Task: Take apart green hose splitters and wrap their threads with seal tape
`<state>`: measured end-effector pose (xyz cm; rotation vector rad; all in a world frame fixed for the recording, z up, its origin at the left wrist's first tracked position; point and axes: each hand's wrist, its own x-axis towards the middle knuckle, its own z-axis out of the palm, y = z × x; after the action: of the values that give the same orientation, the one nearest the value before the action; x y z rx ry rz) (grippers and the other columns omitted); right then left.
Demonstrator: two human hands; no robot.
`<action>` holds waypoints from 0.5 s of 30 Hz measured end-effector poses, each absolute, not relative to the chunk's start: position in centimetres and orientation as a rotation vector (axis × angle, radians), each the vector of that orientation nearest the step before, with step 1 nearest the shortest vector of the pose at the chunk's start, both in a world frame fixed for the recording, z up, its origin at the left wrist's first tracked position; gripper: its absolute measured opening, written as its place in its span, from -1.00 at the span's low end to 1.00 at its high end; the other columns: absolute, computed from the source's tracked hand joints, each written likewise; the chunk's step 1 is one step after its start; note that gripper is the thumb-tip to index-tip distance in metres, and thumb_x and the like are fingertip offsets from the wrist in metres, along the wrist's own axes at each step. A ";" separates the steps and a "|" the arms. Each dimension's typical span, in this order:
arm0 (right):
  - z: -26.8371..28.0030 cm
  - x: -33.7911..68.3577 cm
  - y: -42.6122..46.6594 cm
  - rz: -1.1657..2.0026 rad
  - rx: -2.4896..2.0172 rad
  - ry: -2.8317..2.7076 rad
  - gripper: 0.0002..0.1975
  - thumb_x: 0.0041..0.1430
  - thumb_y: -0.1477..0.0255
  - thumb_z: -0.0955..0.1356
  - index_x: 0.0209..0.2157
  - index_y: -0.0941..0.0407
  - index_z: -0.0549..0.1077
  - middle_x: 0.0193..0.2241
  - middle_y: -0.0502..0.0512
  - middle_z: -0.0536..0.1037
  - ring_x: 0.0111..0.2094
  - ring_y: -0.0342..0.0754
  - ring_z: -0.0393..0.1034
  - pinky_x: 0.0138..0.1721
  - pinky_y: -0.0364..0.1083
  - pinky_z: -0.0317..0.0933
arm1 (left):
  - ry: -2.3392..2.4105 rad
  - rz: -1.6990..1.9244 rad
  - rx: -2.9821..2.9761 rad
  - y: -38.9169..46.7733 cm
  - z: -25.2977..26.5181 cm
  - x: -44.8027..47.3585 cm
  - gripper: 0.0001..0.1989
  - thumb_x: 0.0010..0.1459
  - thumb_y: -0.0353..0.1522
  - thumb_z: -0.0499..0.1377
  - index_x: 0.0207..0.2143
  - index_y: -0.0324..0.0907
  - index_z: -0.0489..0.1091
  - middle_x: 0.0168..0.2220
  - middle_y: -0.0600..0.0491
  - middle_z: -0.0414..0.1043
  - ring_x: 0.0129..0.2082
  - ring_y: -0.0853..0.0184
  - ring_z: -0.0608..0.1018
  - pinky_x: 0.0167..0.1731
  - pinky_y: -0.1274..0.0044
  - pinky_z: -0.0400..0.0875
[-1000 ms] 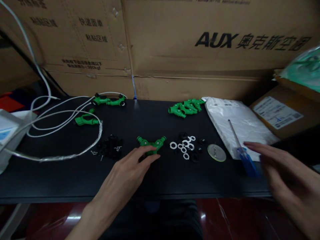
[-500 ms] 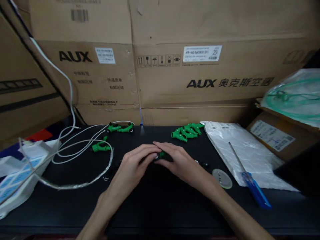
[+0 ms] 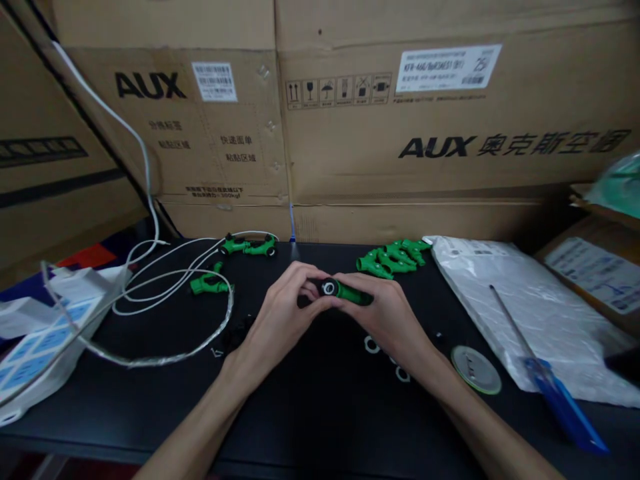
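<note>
My right hand (image 3: 377, 300) is closed around a green plastic fitting (image 3: 350, 294), held above the middle of the dark table. At the fitting's left end sits a black piece (image 3: 329, 287) with a pale ring in its opening. The thumb and fingers of my left hand (image 3: 295, 303) pinch that end. The fingers hide part of the fitting. On the table near my right forearm lie white rings (image 3: 371, 345). Beyond my hands, several green fittings (image 3: 390, 259) are grouped at the back. Farther left are a green fitting with black ends (image 3: 249, 245) and another green fitting (image 3: 209, 283).
A white cable (image 3: 150, 360) loops across the left side beside a white power strip (image 3: 45, 353). On the right are a round lid-like disc (image 3: 475, 369), a blue-handled screwdriver (image 3: 560, 397) and a white plastic bag (image 3: 480, 287). Large cardboard boxes (image 3: 345, 160) stand behind the table.
The view has shifted slightly. My hands have turned the fitting so its black end with the pale ring shows. The white rings by my right forearm are now more visible.
</note>
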<state>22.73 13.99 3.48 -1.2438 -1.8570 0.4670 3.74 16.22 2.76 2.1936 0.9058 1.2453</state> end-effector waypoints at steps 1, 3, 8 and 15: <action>3.5 22.7 14.0 0.463 -1.258 -1.856 -0.77 0.16 0.55 0.50 -0.14 0.06 0.69 -0.13 0.12 0.72 -0.09 0.11 0.63 -0.03 0.04 0.49 | 0.941 1.249 2.219 16.1 2.8 3.7 -0.68 0.20 -0.26 0.39 -0.07 -0.20 0.46 -0.13 0.01 0.46 -0.32 0.39 0.57 -0.31 0.51 0.60; 3.4 22.8 14.2 0.448 -1.289 -1.845 -0.77 0.12 0.57 0.51 -0.16 0.08 0.70 -0.14 0.14 0.72 -0.11 0.11 0.64 -0.05 0.03 0.49 | 1.024 1.263 2.313 15.7 3.0 3.4 -0.73 0.17 -0.22 0.41 -0.23 -0.21 0.49 -0.16 0.01 0.49 -0.31 0.37 0.57 -0.32 0.51 0.56; 3.2 22.9 14.4 0.415 -1.344 -1.832 -0.75 0.14 0.56 0.50 -0.12 0.10 0.67 -0.11 0.15 0.72 -0.09 0.10 0.63 -0.01 0.04 0.47 | 1.079 1.334 2.377 15.1 3.5 3.0 -0.75 0.21 -0.22 0.38 -0.36 -0.20 0.46 -0.14 -0.01 0.56 -0.19 0.31 0.61 -0.29 0.53 0.54; 2.5 22.8 14.6 0.390 -1.289 -1.901 -0.71 0.14 0.67 0.47 -0.10 0.15 0.61 -0.13 0.15 0.69 -0.10 0.03 0.60 -0.02 -0.02 0.44 | 0.957 1.154 2.358 15.8 2.5 3.2 -0.56 0.25 -0.40 0.34 0.16 -0.13 0.39 0.02 0.02 0.57 -0.12 0.35 0.62 -0.06 0.46 0.59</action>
<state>22.81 14.57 2.53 -1.2888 -1.9006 0.3895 3.21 15.75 2.48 2.3582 0.9568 1.1539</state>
